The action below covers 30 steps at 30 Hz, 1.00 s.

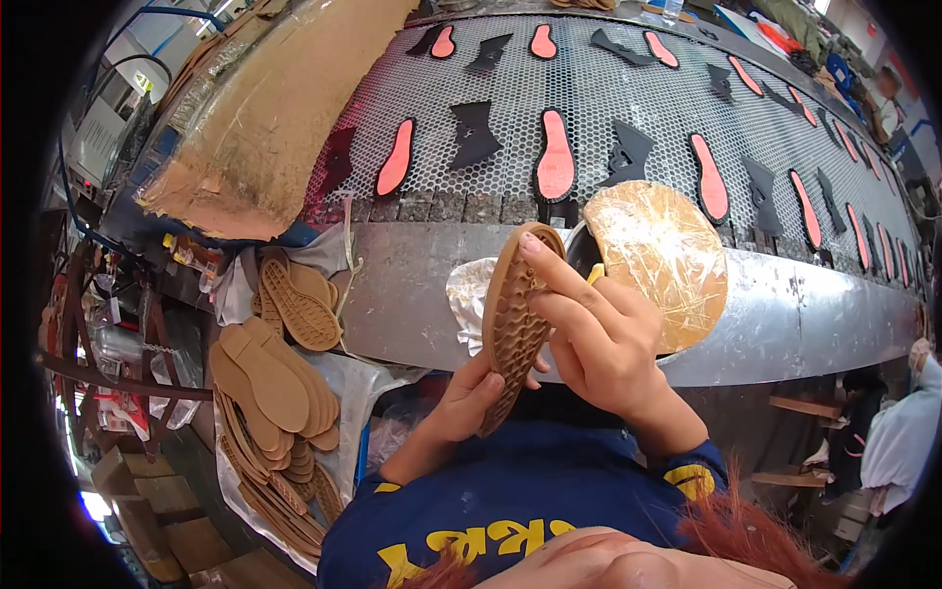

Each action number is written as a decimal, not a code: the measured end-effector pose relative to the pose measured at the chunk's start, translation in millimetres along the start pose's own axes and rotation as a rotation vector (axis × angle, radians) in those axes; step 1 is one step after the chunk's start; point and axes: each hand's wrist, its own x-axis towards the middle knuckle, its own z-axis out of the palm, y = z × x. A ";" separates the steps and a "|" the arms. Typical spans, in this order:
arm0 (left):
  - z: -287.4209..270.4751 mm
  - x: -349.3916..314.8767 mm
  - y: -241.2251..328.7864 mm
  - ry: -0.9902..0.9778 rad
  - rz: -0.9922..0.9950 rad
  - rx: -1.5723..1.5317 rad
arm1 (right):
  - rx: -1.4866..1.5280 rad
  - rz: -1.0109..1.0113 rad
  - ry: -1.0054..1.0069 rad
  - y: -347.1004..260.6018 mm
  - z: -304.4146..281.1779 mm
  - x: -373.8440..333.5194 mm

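A tan rubber shoe sole (513, 329) with a honeycomb-patterned inside stands tilted in front of my chest. My left hand (466, 398) is closed around its lower end, thumb on the near edge and fingertips behind it. At the upper end, my right hand (608, 339) grips the sole, with the index fingertip on its rim and the middle finger along its hollow side. A small yellow piece (596, 273) shows just behind my right knuckles; what it belongs to is hidden. Beyond that hand, a round, streaked cardboard cover (667, 265) partly hides a dark pot (586, 250).
Stacked tan soles (280, 388) lie on a plastic-covered surface at left. Past the metal ledge (785, 319), a perforated conveyor (461, 196) carries pink-topped insoles (554, 162) and black shoe uppers (475, 135). A large cardboard sheet (265, 118) covers its left end. White crumpled material (469, 299) lies beside the sole.
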 end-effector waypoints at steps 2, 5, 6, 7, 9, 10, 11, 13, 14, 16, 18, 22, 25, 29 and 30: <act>0.9 -0.3 -0.4 0.013 0.007 0.008 | 0.001 -0.018 0.009 -0.7 1.9 0.5; 3.9 1.3 0.2 0.054 0.008 -0.007 | -0.003 -0.050 -0.024 -1.7 1.3 1.2; 6.5 2.2 3.0 0.074 0.001 -0.021 | -0.005 -0.060 -0.043 -2.1 0.5 1.1; 8.1 3.2 5.5 0.096 -0.004 -0.033 | 0.006 -0.074 -0.040 -2.4 0.1 1.3; 8.1 1.1 8.2 0.121 -0.061 -0.078 | 0.026 -0.101 -0.034 -3.0 -1.3 1.1; 7.4 0.2 9.6 0.135 -0.089 -0.099 | 0.026 -0.095 -0.049 -4.2 -3.2 0.7; 4.9 0.8 9.0 0.102 -0.081 -0.134 | 0.025 -0.089 -0.064 -5.5 -7.0 0.2; -0.7 2.3 5.4 0.035 -0.067 -0.203 | 0.005 -0.081 -0.076 -4.7 -14.2 1.5; 0.4 4.0 7.3 0.042 -0.077 -0.229 | -0.013 -0.080 -0.072 -3.5 -18.1 2.2; 5.2 9.4 13.2 0.057 -0.094 -0.283 | -0.070 -0.032 -0.059 2.1 -28.6 -1.3; 4.8 12.7 10.4 0.096 -0.095 -0.367 | -0.115 0.009 0.065 17.0 -36.3 -4.9; -9.6 20.9 4.7 0.165 -0.162 -0.562 | -0.121 0.203 0.174 35.2 -48.9 -25.0; -16.5 27.2 0.5 0.359 -0.253 -0.509 | -0.233 0.255 0.168 40.3 -55.9 -45.4; -52.7 127.4 15.3 0.179 -0.016 -0.615 | -0.158 0.438 0.207 36.6 -60.7 -67.6; -68.8 169.9 26.5 0.141 0.088 -0.624 | -0.168 0.436 0.205 36.2 -61.1 -67.6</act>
